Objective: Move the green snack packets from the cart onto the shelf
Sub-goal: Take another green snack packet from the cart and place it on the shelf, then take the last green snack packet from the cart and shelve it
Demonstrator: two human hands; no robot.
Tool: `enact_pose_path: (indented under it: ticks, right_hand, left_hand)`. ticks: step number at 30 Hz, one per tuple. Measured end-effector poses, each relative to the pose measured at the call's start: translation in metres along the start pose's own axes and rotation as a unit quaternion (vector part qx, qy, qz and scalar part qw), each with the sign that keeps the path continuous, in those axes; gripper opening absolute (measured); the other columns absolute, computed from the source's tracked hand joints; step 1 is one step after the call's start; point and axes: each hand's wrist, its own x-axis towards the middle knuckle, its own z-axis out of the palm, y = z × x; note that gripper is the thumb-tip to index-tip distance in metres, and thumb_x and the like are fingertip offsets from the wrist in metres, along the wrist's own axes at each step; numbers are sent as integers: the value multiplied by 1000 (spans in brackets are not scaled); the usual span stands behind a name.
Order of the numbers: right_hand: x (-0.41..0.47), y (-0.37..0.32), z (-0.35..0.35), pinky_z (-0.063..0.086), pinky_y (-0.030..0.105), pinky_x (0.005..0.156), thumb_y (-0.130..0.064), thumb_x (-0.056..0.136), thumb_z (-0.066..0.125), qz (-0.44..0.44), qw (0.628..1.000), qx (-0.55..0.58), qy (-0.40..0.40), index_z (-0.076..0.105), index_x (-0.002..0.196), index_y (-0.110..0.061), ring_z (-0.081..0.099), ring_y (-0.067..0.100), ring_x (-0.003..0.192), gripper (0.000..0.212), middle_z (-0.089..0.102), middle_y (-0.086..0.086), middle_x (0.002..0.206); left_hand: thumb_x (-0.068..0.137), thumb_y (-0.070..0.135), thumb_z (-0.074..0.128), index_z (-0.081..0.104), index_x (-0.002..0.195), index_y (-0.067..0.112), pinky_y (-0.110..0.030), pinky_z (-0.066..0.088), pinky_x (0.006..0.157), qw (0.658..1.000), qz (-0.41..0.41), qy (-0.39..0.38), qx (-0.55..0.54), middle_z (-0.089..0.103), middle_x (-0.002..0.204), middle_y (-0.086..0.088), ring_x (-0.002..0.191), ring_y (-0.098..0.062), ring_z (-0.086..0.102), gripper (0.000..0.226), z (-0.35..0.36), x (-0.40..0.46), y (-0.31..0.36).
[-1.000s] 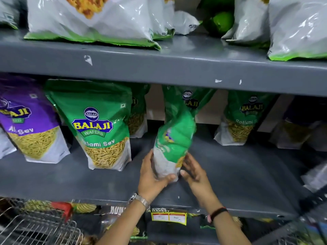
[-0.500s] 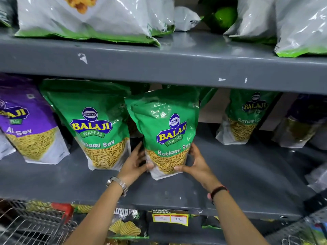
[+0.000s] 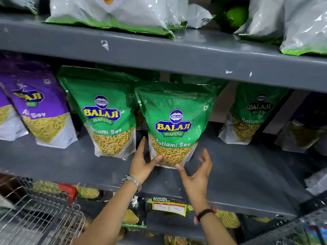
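A green Ratlami Sev packet [image 3: 174, 121] stands upright on the grey middle shelf [image 3: 238, 170], label facing me. My left hand [image 3: 142, 160] touches its lower left corner with the thumb on the front. My right hand [image 3: 198, 171] hovers just off the lower right corner, fingers spread, off the packet. A second green packet [image 3: 104, 110] stands close to its left, and a third [image 3: 253, 114] further back on the right. More green packets sit behind the front ones. The wire cart [image 3: 39, 214] is at the lower left.
Purple Sev packets [image 3: 39, 106] stand at the shelf's left end. White and green bags [image 3: 115, 13] fill the upper shelf [image 3: 177, 53]. A yellow price tag [image 3: 169, 206] is on the shelf edge, with snack packs on the shelf below. Dark packets stand at the far right.
The green packet was turned to face front and set upright on the shelf. My right hand has come off it and opened; my left hand has loosened to a light touch.
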Motion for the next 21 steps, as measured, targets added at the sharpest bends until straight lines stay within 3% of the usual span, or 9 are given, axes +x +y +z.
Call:
enact_pose_path:
  ticks: [2, 5, 6, 8, 10, 11, 14, 17, 21]
  right_hand:
    - [-28, -3, 9, 32, 13, 96, -20, 75, 70, -71, 997, 11, 36, 29, 124, -31, 41, 11, 112, 66, 37, 2, 122]
    - [-65, -14, 39, 31, 13, 99, -29, 84, 55, -123, 988, 10, -96, 30, 120, -38, 43, 10, 109, 45, 40, -1, 119]
    - [-79, -19, 56, 28, 12, 101, -33, 85, 51, -124, 979, 0, -161, 31, 123, -35, 42, 12, 115, 42, 39, -3, 122]
    - [-95, -27, 87, 14, 1, 102, -32, 87, 49, -140, 956, -24, -257, 33, 130, -23, 35, 13, 124, 47, 37, -5, 129]
    - [-120, -40, 133, 4, -3, 102, -26, 88, 52, -176, 919, -45, -351, 32, 133, -16, 28, 11, 128, 51, 38, 1, 137]
    - [-129, -43, 153, 4, 2, 106, -26, 88, 52, -188, 900, -57, -389, 32, 134, -16, 27, 11, 130, 51, 37, 3, 141]
    - [-177, -53, 227, 14, 28, 113, -29, 88, 50, -214, 828, -84, -511, 28, 136, -16, 21, 18, 138, 55, 28, 5, 149]
    - [-226, -52, 293, 13, 33, 115, -30, 89, 49, -229, 756, -120, -601, 20, 139, -16, 14, 19, 141, 59, 17, 5, 153]
    - [-303, -41, 381, 17, 40, 117, -31, 90, 48, -194, 654, -173, -711, 12, 142, -16, 7, 21, 142, 64, 4, 3, 155]
  left_hand:
    - [77, 15, 65, 29, 135, 10, -15, 24, 99, 998, 13, 58, 34, 34, 145, -9, 128, -12, 30, 68, -13, -14, -2]
    - [79, 15, 63, 43, 126, 4, 3, 21, 92, 986, 24, 147, 78, 48, 134, -14, 120, -13, 39, 52, -53, -46, -11]
    - [79, 19, 61, 44, 124, 3, 2, 22, 93, 980, 13, 174, 92, 50, 131, -15, 119, -14, 40, 50, -75, -64, -18]
    - [82, 22, 59, 43, 125, 2, -16, 29, 100, 970, -24, 213, 113, 50, 131, -18, 121, -21, 44, 50, -115, -96, -31]
    - [84, 31, 54, 42, 126, 1, -36, 35, 103, 950, -83, 263, 144, 50, 131, -21, 122, -29, 47, 53, -168, -138, -54]
    - [84, 38, 50, 41, 127, 1, -40, 35, 103, 940, -106, 277, 166, 48, 133, -22, 123, -31, 46, 57, -188, -155, -64]
    - [73, 51, 35, 35, 131, 2, -44, 30, 108, 894, -205, 324, 231, 38, 142, -20, 131, -34, 36, 76, -259, -217, -105]
    - [69, 52, 36, 28, 135, 4, -46, 25, 111, 843, -326, 353, 240, 28, 147, -20, 137, -33, 25, 82, -316, -273, -150]
    - [77, 62, 38, 30, 132, -1, -42, 26, 109, 774, -458, 397, 181, 34, 143, -24, 133, -36, 32, 84, -377, -344, -212]
